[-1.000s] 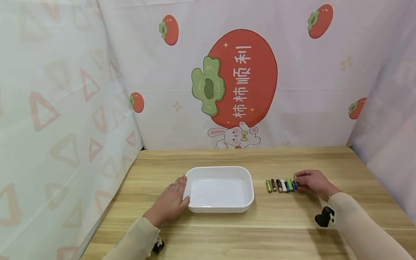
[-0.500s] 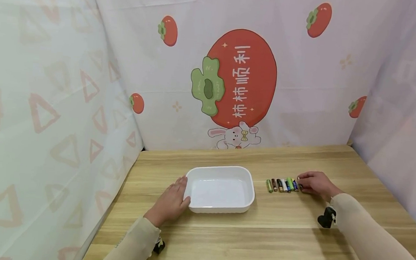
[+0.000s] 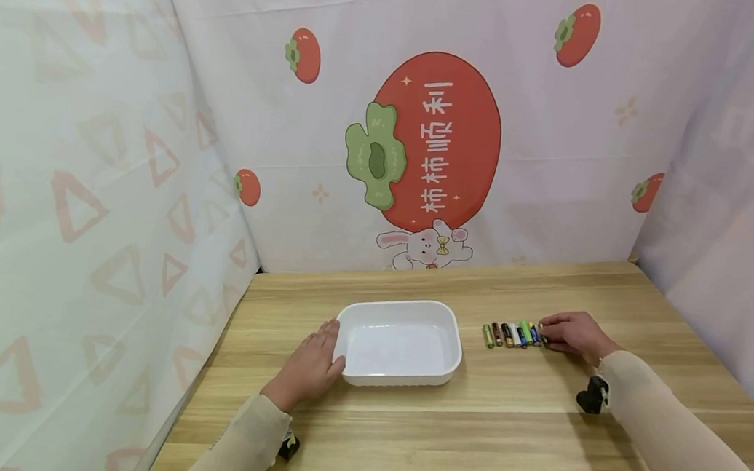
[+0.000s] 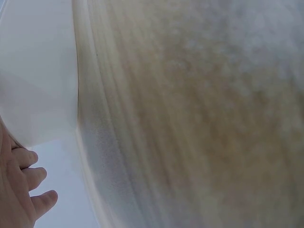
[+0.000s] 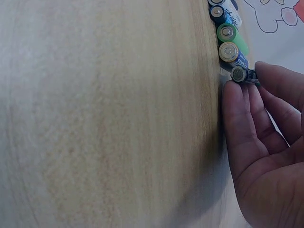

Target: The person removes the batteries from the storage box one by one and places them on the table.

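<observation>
My left hand [image 3: 307,362] rests with extended fingers against the left side of a white rectangular dish [image 3: 400,377]. The left wrist view shows fingertips [image 4: 35,176] beside the dish's pale wall [image 4: 40,71]. Right of the dish, a row of several small batteries [image 3: 516,336] lies side by side on the table. At the row's right end, my right hand [image 3: 577,333] pinches a dark battery [image 5: 239,74] between thumb and fingers. That battery sits close to a blue one with a gold end [image 5: 229,51]; a green battery [image 5: 228,33] is beyond it.
Everything stands on a wood-grain table [image 3: 414,450]. Behind it hangs a white cloth [image 3: 310,245] printed with red persimmons and a rabbit. More cloth encloses the left and right sides. A small black device [image 3: 592,395] is strapped at the right wrist.
My right hand has shifted slightly right with the dark battery, uncovering more of the row's end. It hardly moves over the last half second. The left hand and dish stay put.
</observation>
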### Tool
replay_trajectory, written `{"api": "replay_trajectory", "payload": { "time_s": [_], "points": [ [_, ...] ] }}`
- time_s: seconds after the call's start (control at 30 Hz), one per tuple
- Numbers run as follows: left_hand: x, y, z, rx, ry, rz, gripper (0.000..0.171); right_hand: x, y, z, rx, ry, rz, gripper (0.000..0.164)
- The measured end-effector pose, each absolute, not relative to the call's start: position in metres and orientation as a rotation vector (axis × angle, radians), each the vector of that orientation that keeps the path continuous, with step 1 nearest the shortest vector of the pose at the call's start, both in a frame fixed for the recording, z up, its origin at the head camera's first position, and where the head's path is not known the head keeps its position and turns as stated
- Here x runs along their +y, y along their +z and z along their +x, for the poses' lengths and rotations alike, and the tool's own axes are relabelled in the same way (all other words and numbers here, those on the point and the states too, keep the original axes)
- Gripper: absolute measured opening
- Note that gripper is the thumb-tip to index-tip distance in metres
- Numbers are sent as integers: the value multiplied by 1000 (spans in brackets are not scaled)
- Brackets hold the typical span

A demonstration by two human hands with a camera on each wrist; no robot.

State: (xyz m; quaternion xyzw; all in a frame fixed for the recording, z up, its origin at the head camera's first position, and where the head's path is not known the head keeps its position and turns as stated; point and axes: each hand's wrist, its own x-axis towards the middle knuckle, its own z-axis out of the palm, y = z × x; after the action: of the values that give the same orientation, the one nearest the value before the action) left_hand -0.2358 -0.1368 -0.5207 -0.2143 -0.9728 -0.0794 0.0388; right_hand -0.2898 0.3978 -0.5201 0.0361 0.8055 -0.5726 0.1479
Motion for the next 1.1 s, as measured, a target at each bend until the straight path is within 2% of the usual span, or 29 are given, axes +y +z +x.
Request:
{"api": "replay_trajectory", "payload": {
  "time_s": [0.57,1.1],
  "points": [
    [-138,-520,-236,-2984,-243,-659,69,393,-519,-288,2459,-1528,124,38],
    [-137,-519,-233,-2975,-251,-668,70,391,-524,-288,2488,-1511,124,37]
  ]
}}
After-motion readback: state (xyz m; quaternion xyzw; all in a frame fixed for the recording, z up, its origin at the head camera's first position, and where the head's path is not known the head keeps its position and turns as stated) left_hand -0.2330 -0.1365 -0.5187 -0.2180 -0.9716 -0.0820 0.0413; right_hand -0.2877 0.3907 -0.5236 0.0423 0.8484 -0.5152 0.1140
